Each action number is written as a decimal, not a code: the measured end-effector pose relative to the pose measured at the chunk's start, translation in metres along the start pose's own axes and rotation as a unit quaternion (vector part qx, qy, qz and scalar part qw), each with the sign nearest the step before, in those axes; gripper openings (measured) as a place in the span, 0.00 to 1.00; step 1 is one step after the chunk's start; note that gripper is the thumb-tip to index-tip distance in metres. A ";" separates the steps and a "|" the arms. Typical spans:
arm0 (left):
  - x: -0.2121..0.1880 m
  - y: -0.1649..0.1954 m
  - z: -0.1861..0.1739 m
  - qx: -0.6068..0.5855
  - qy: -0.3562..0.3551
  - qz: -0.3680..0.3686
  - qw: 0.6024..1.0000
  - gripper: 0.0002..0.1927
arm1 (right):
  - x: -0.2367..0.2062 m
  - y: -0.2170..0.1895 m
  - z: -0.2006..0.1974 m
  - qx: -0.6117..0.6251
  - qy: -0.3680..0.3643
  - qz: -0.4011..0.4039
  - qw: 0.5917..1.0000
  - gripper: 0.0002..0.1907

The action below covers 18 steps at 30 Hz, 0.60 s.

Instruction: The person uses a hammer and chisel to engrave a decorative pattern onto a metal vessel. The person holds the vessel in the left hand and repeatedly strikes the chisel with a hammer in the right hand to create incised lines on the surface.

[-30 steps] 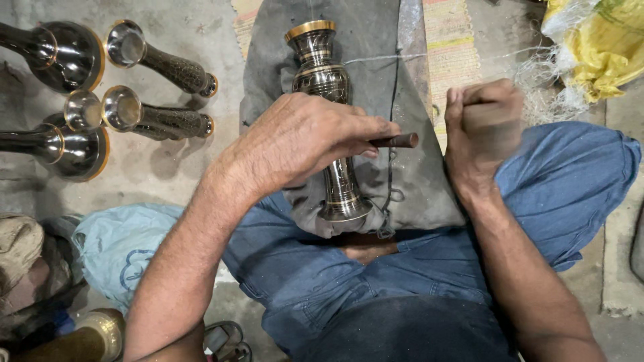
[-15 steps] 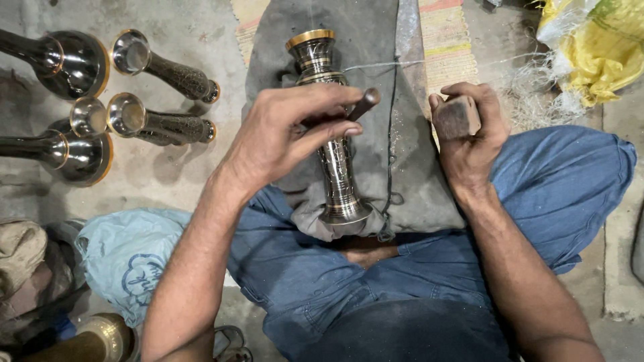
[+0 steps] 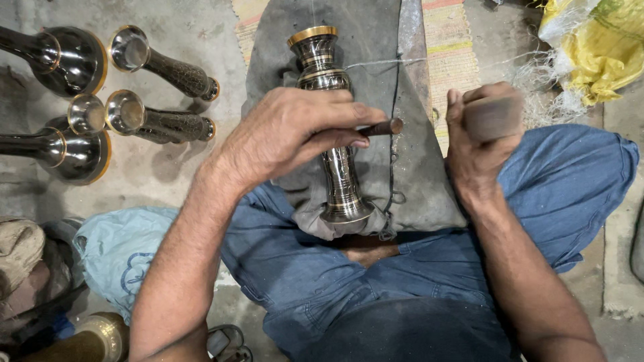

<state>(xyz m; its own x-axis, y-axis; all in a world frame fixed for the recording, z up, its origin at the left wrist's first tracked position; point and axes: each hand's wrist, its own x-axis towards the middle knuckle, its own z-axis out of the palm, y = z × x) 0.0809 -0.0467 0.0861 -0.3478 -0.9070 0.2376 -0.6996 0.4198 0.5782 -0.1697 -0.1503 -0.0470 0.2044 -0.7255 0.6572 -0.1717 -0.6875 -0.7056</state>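
A dark metal vase with a gold rim (image 3: 329, 100) lies on a grey cloth (image 3: 376, 40) over my lap. My left hand (image 3: 295, 131) rests across the vase's middle and pinches a short metal punch (image 3: 381, 127) whose end points right. My right hand (image 3: 479, 134) is raised to the right of the punch, fist closed around a blurred block-like striking tool (image 3: 493, 117). The lower flared end of the vase (image 3: 345, 211) shows below my left hand.
Several similar dark and gold vases (image 3: 161, 67) lie on the concrete floor at the left. A yellow sack (image 3: 597, 47) with white fibres sits at the top right. A light blue cloth (image 3: 117, 245) and a brass piece (image 3: 94, 338) lie at the lower left.
My right hand with the striking tool has lifted away from the punch and is blurred in motion. My left hand has shifted, and the punch end now sticks out further right.
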 end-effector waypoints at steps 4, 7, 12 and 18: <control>-0.002 0.002 0.003 0.014 0.016 0.005 1.000 0.18 | 0.023 -0.021 -0.022 -0.263 -0.074 -0.148 0.950 0.14; -0.006 0.001 0.007 0.007 0.036 -0.018 0.999 0.19 | 0.031 -0.034 -0.028 -0.311 -0.103 -0.162 0.931 0.12; -0.016 -0.001 0.012 -0.012 0.105 0.001 0.994 0.18 | 0.038 -0.048 -0.029 -0.060 -0.116 -0.023 0.991 0.09; -0.025 0.000 0.025 -0.052 0.154 -0.059 0.985 0.19 | 0.076 -0.063 -0.037 -0.268 -0.192 -0.139 0.934 0.13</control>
<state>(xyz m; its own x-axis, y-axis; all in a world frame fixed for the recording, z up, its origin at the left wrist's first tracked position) 0.0744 -0.0235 0.0607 -0.0503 -0.9238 0.3795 -0.6506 0.3187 0.6893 -0.1786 -0.1634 0.0568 0.6255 -0.5225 0.5794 -0.4968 -0.8394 -0.2206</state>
